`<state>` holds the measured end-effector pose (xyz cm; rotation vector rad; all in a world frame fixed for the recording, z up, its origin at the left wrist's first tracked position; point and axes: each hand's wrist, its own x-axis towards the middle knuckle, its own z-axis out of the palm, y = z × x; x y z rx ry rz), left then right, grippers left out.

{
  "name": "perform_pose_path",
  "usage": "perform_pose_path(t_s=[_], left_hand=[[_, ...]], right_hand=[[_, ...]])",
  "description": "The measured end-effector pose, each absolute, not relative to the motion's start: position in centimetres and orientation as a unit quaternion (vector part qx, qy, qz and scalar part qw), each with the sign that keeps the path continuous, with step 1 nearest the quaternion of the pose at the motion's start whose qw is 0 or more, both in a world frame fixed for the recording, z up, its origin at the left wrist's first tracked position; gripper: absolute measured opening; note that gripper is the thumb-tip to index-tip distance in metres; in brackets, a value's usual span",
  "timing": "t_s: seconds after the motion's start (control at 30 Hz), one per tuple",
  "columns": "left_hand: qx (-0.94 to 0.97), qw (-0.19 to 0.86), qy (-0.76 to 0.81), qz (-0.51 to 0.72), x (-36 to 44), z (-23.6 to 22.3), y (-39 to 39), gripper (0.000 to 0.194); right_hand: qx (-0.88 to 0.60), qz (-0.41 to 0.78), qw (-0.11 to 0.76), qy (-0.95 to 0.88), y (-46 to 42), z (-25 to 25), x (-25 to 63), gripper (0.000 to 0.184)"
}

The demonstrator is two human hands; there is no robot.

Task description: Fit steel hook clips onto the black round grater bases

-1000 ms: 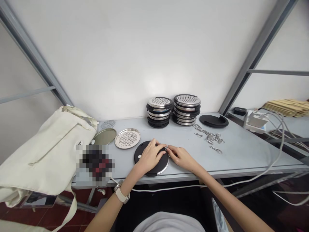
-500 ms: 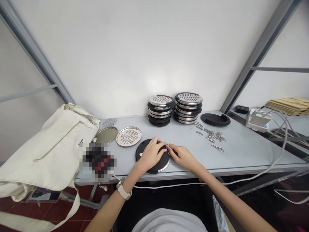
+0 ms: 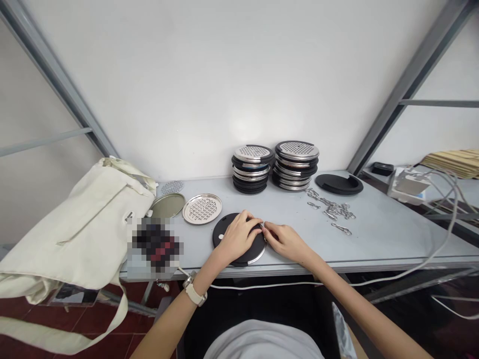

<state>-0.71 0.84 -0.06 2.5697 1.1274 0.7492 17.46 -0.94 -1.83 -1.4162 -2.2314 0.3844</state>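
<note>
A round black disc [image 3: 225, 231] with a shiny metal rim lies flat near the front edge of the grey table [image 3: 374, 239]. My left hand [image 3: 236, 237] rests on top of it with fingers curled, pressing it down. My right hand [image 3: 284, 241] is at the disc's right edge, fingers pinched on a small metal piece [image 3: 263, 227] there; what it is I cannot make out. The two hands touch at the fingertips.
Two stacks of similar black and steel discs [image 3: 253, 166] [image 3: 296, 163] stand at the back. A perforated steel plate [image 3: 202, 208], a plain lid [image 3: 168, 205], a black ring [image 3: 339, 183] and loose metal clips [image 3: 331, 211] lie around. A cream bag [image 3: 75, 229] fills the left side; cables hang right.
My hands stay on the disc with hardly any movement. The view has shifted slightly, so everything sits a little further right and up.
</note>
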Motion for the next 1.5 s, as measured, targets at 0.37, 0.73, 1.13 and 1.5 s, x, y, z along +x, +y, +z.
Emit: perform_pose_path(t_s=[0.37, 0.73, 1.13, 1.5], left_hand=[[0.88, 0.12, 0.382, 0.256, -0.76, 0.02, 0.79, 0.027], [0.88, 0.114, 0.385, 0.253, -0.72, 0.13, 0.66, 0.027], [0.885, 0.104, 0.38, 0.247, -0.57, 0.18, 0.66, 0.028], [0.891, 0.102, 0.371, 0.239, -0.5, 0.47, 0.58, 0.028]], right_hand=[[-0.519, 0.135, 0.217, -0.816, -1.11, -1.59, 17.38, 0.016], [-0.525, 0.095, 0.196, -0.823, -1.06, -1.91, 17.28, 0.027], [-0.514, 0.11, 0.208, -0.825, -0.99, -1.89, 17.38, 0.028], [-0.509, 0.111, 0.216, -0.826, -1.0, -1.97, 17.44, 0.027]])
